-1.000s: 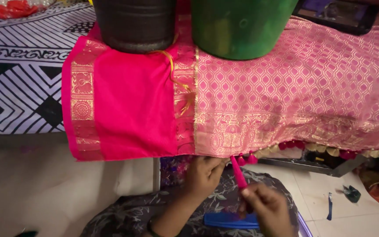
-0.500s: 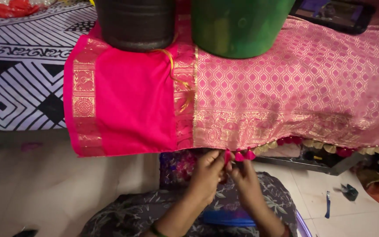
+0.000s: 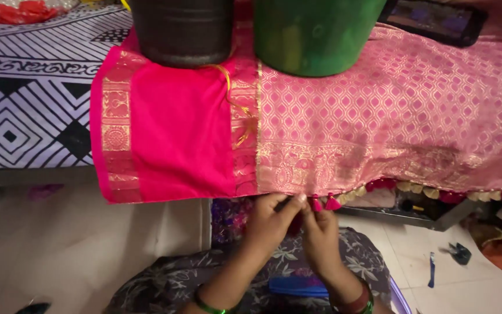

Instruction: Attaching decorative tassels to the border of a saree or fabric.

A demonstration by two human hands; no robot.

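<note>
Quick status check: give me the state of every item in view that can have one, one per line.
Pink sari: spread over the bed edge, pinned under two buckets.
Black bucket: upright on the cloth.
Green bucket: upright on the cloth.
Pink tassels: hanging from the hem.
Left hand: fingers pinched at the hem.
Right hand: fingers pinched beside the tassels.
Phone: lying flat, screen dim.

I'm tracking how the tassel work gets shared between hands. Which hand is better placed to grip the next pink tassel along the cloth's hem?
Probably the right hand: its fingertips sit directly below the pink tassels on the pink cloth's hem. The left hand pinches the hem edge further left.
</note>
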